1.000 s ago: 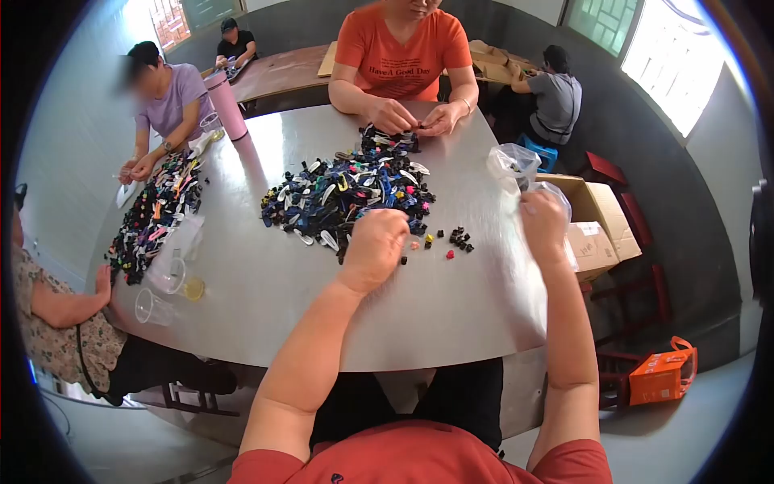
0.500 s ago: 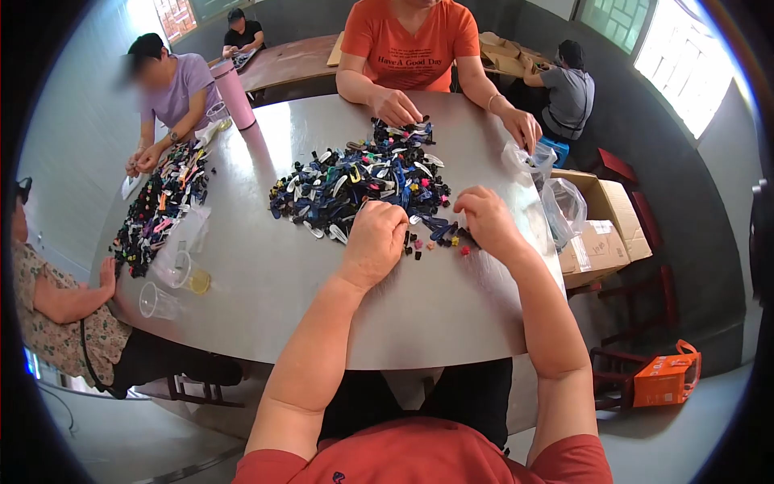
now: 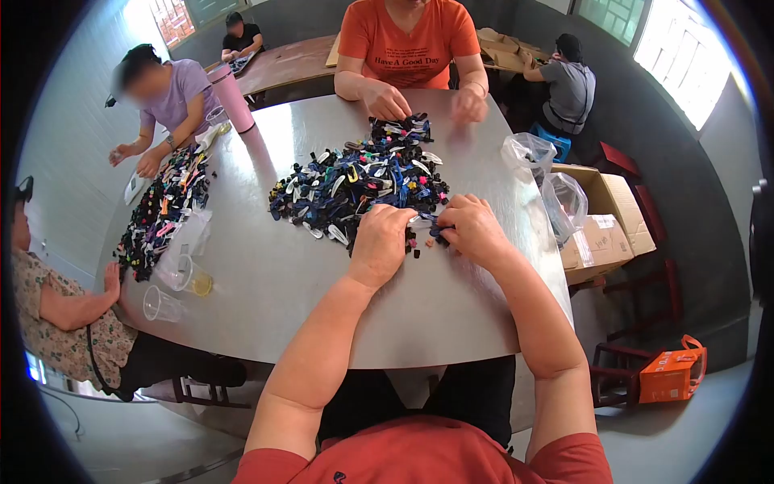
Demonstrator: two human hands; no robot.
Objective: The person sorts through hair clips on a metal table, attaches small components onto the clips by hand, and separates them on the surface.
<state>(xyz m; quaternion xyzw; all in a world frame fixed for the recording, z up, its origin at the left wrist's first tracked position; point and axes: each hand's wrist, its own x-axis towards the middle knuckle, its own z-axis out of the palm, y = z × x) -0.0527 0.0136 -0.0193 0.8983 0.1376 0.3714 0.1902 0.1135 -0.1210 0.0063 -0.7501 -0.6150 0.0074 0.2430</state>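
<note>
A heap of mixed hair clips [image 3: 347,189] lies in front of me, with black, navy, white and a few bright pieces. My left hand [image 3: 379,242] rests at the heap's near edge, its fingers curled and the thumb side towards the right. What its fingertips hold, if anything, is hidden. Opposite it, my right hand [image 3: 474,230] has its fingers bent together over dark blue clips [image 3: 438,229]; whether it grips one cannot be made out. A few small loose clips [image 3: 416,244] lie on the table between the two hands.
On the metal table [image 3: 306,315] stand a pink bottle [image 3: 231,98] and plastic cups [image 3: 161,305]. Another clip pile [image 3: 165,210] lies left. A person in orange [image 3: 407,48] works across from me. Plastic bags [image 3: 532,157] and a cardboard box [image 3: 601,242] are at right.
My right hand has moved left, closer to my left hand, and its fingers have come down over the blue clips. The person opposite has drawn one hand back from the plastic bag.
</note>
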